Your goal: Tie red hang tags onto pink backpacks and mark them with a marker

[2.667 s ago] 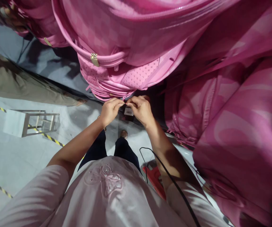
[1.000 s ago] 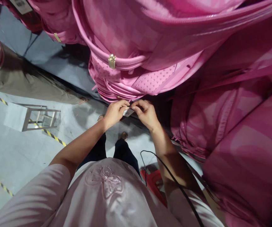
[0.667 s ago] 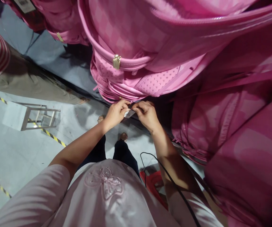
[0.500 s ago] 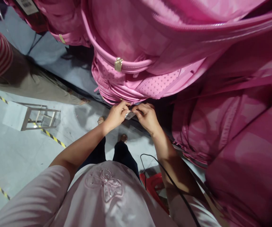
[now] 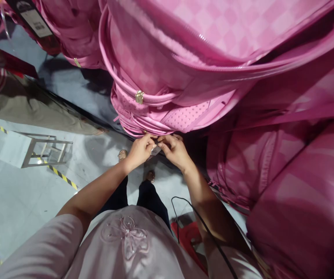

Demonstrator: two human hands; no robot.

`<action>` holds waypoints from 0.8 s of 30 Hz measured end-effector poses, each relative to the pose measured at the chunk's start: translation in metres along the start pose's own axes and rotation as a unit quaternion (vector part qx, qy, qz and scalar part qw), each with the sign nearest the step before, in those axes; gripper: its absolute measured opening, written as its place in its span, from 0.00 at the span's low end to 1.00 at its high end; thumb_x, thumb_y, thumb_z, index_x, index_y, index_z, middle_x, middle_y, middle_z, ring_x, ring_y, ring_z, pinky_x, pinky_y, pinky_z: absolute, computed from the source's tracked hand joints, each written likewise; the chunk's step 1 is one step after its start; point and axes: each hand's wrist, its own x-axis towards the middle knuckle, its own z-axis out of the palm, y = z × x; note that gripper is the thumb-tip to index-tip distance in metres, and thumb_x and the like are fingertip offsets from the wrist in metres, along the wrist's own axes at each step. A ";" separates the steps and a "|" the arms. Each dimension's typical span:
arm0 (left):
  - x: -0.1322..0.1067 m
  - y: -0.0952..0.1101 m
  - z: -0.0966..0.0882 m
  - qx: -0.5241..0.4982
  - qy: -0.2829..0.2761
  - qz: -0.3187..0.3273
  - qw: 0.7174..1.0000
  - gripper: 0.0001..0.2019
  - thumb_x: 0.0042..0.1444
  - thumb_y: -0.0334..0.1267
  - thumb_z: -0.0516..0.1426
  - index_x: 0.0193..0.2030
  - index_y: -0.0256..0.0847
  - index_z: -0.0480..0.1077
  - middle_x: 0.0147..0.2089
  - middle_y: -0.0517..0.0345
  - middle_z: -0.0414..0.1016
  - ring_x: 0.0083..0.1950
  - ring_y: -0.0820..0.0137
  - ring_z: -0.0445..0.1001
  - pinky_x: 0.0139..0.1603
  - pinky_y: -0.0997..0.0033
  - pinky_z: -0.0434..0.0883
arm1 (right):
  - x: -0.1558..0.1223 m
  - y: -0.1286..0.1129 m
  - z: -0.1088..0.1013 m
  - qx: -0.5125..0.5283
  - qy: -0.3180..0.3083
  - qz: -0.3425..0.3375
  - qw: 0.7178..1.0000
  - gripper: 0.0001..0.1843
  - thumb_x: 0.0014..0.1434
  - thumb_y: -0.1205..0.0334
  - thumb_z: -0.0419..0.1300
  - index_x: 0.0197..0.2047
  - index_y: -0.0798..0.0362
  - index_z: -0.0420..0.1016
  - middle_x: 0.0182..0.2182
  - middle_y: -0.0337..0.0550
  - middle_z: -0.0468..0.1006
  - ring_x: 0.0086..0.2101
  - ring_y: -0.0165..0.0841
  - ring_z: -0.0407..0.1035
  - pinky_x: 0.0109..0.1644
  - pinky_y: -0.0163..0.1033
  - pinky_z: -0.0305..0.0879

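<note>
A large pink backpack [image 5: 152, 69] with a checked pattern and a gold clasp on its handle stands right in front of me. Just below its lower edge, my left hand [image 5: 140, 152] pinches a small grey-white tag [image 5: 155, 150] between thumb and fingers. From the other side my right hand [image 5: 175, 152] meets it, thumb and fingertips closed at the tag's upper end. What the tag hangs from is hidden by my fingers and the bag's edge.
More pink backpacks [image 5: 297, 193] lie to the right, and another pink bag [image 5: 71, 31] with a black hang tag [image 5: 35, 23] is at upper left. A co-worker's leg [image 5: 47, 106], a stool [image 5: 36, 149] and a red plastic stool [image 5: 188, 236] stand around me.
The view has shifted slightly, so the backpack sits lower in the picture. My hands remain together at the tag, which has turned a little. The co-worker at left has moved.
</note>
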 end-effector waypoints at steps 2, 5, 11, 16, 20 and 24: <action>0.001 0.000 -0.001 -0.011 -0.005 0.001 1.000 0.10 0.58 0.29 0.56 0.47 0.38 0.69 0.30 0.63 0.75 0.31 0.76 0.71 0.36 0.78 0.66 | 0.002 0.001 0.000 0.001 -0.009 0.004 1.000 0.07 0.62 0.61 0.55 0.42 0.51 0.70 0.30 0.39 0.79 0.35 0.38 0.73 0.56 0.47 0.55; 0.002 0.000 -0.001 -0.023 -0.010 -0.002 1.000 0.12 0.57 0.28 0.57 0.49 0.38 0.69 0.30 0.63 0.75 0.31 0.76 0.71 0.37 0.78 0.66 | 0.004 0.001 0.001 -0.005 -0.019 0.001 1.000 0.05 0.62 0.61 0.54 0.40 0.51 0.69 0.30 0.39 0.78 0.35 0.37 0.72 0.55 0.47 0.54; 0.001 0.003 -0.001 -0.016 -0.008 -0.016 1.000 0.07 0.57 0.28 0.57 0.42 0.38 0.68 0.30 0.63 0.75 0.31 0.76 0.71 0.36 0.78 0.65 | 0.001 0.000 0.000 -0.015 -0.014 -0.022 1.000 0.06 0.63 0.61 0.53 0.38 0.51 0.69 0.33 0.42 0.77 0.36 0.38 0.69 0.51 0.44 0.56; 0.002 0.004 -0.001 -0.025 -0.015 -0.014 0.999 0.05 0.56 0.28 0.57 0.39 0.38 0.66 0.29 0.64 0.73 0.30 0.77 0.70 0.35 0.78 0.64 | -0.002 0.001 -0.003 -0.001 -0.034 -0.021 0.999 0.06 0.62 0.61 0.55 0.42 0.52 0.70 0.32 0.41 0.77 0.35 0.38 0.70 0.52 0.45 0.56; 0.002 0.002 0.000 -0.035 -0.010 -0.018 0.999 0.04 0.56 0.29 0.57 0.37 0.39 0.65 0.29 0.64 0.73 0.30 0.76 0.70 0.35 0.78 0.64 | 0.002 0.000 -0.001 -0.016 -0.042 -0.013 0.999 0.07 0.64 0.62 0.53 0.43 0.51 0.70 0.33 0.41 0.78 0.36 0.38 0.71 0.56 0.48 0.55; 0.001 0.000 0.001 -0.048 0.010 -0.022 0.999 0.04 0.55 0.29 0.56 0.36 0.40 0.64 0.30 0.63 0.74 0.31 0.76 0.71 0.36 0.77 0.65 | 0.003 -0.003 -0.002 -0.018 -0.037 -0.006 0.999 0.05 0.64 0.61 0.54 0.41 0.52 0.69 0.34 0.43 0.79 0.38 0.39 0.71 0.57 0.49 0.53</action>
